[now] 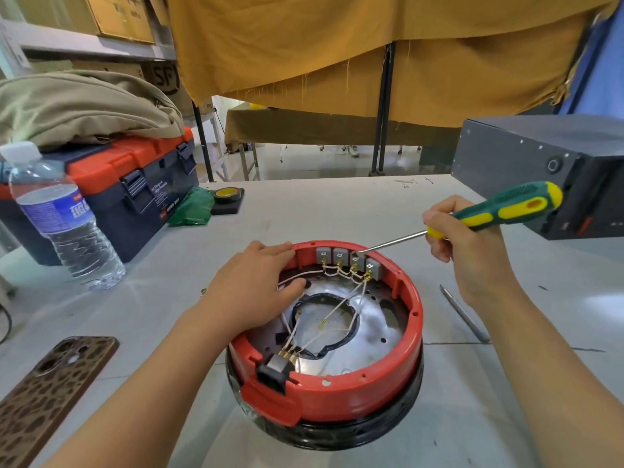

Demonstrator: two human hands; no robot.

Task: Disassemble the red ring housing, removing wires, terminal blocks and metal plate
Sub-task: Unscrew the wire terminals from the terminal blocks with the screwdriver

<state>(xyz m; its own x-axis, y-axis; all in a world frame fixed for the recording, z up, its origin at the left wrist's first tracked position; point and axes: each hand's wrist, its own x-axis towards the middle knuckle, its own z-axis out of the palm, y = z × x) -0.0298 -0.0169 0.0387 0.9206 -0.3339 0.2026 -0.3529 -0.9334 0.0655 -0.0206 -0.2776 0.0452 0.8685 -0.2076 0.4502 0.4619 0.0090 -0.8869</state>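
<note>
Right hand (469, 244) grips screwdriver (499, 211), tip at terminal blocks (349, 260); left hand (256, 285) lies open, bracing red ring housing (337, 390).

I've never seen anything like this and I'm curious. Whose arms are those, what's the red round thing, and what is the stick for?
The picture comes from a camera worn on a person's head, looking down, so the arms are that person's own. The red ring housing sits on a grey table. Inside are a shiny metal plate, white wires and four small grey terminal blocks. The left hand rests on the rim to steady it. The right hand holds a green and yellow screwdriver, its tip at the third block. Around it lie a water bottle, a toolbox, a phone and a dark metal box.
</note>
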